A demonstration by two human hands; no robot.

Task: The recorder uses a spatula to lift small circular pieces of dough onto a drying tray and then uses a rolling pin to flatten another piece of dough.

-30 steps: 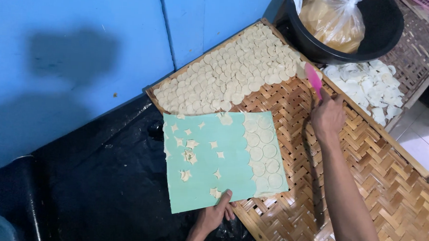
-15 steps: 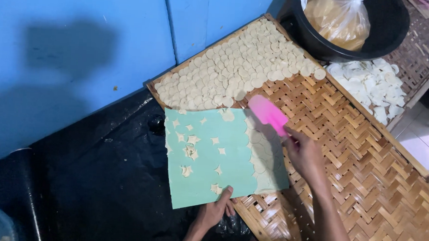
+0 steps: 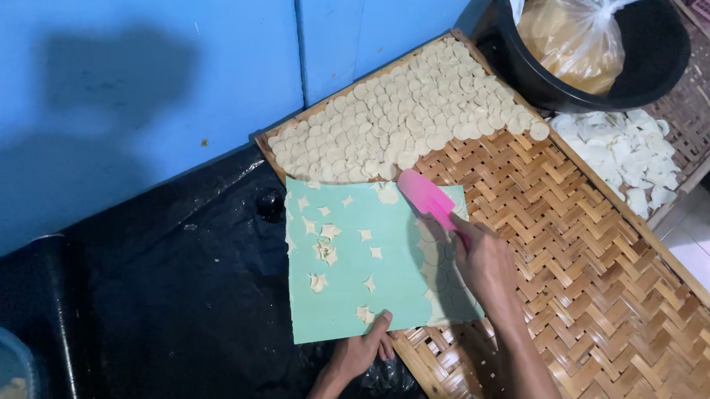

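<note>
My left hand (image 3: 362, 353) grips the near edge of a pale green board (image 3: 352, 259) that lies half on a woven bamboo tray (image 3: 592, 258). Small star-shaped dough scraps (image 3: 323, 250) dot the board. Round dough discs sit on its right part, partly hidden by my right hand (image 3: 484, 261), which holds a pink scraper (image 3: 427, 196) with its blade flat on the board's upper right. Rows of round pale discs (image 3: 398, 118) cover the tray's far end.
A black tub (image 3: 615, 83) holding a clear bag (image 3: 573, 37) of yellowish stuff stands at the top right, beside a second tray (image 3: 706, 119) with white discs (image 3: 628, 155). Black plastic sheet (image 3: 167, 295) covers the left. A blue wall (image 3: 137, 78) rises behind.
My right hand brought the pink scraper from the tray's far side down and left onto the green board. The left hand kept its hold on the board's near edge.
</note>
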